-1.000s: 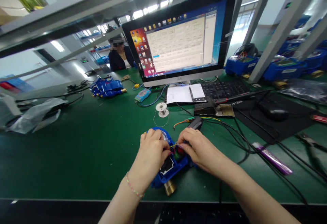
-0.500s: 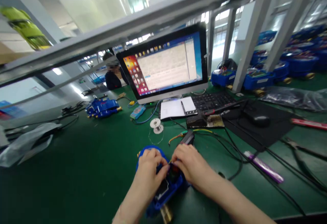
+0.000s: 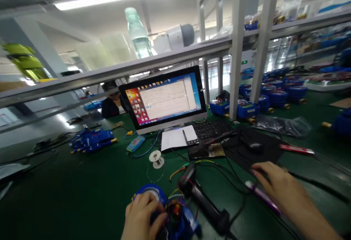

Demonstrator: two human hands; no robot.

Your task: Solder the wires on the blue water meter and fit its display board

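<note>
At the bottom centre my left hand (image 3: pixel 141 216) holds the blue meter housing (image 3: pixel 175 218), which lies on the green bench mat (image 3: pixel 82 196) with coloured wires coming out of its open top. My right hand (image 3: pixel 276 187) hovers to the right with fingers spread and nothing in it, just above a purple pen-like tool (image 3: pixel 261 196) and near the black mouse pad (image 3: pixel 255 148). A black handheld tool (image 3: pixel 204 200) with cables lies between my two hands.
Monitor (image 3: pixel 164 99), notepad (image 3: pixel 178 137), keyboard (image 3: pixel 212 128) and mouse (image 3: pixel 255 145) stand behind. A solder spool (image 3: pixel 156 158), another blue meter (image 3: pixel 91 139) and several blue meters (image 3: pixel 274 97) at the right. A person (image 3: pixel 109 103) sits across the bench. A shelf rail (image 3: pixel 137 66) overhead.
My right hand has left the blue housing and moved right, over the purple tool. The camera tilted up. My left hand stays on the housing.
</note>
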